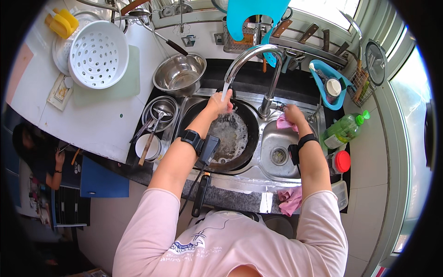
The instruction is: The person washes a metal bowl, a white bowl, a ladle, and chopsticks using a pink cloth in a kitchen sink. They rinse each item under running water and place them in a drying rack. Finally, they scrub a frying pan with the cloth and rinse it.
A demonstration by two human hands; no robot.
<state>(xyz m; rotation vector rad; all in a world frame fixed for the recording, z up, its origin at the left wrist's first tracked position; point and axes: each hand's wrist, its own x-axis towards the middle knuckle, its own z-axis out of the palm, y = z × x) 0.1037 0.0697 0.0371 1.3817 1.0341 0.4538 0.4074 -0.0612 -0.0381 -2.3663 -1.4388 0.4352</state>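
My left hand point(221, 103) is under the running water point(225, 90) from the chrome faucet point(254, 52), above the far part of a dark frying pan point(254, 138). Whether its fingers grip anything is hard to see. Foamy water point(228, 135) lies in the pan, which rests over the larger left basin with its black handle point(200, 195) towards me. My right hand point(293, 114) is at the faucet's lever point(278, 105), with a pink cloth point(286, 123) hanging from it over the small right basin point(273, 166).
Left stand a steel bowl point(180, 74), nested steel bowls point(160, 110) and a white colander point(98, 55). Right are a blue caddy point(334, 85), a green soap bottle point(342, 131) and a red-lidded jar point(342, 161). Knives point(308, 33) hang behind. Another person point(38, 155) is at far left.
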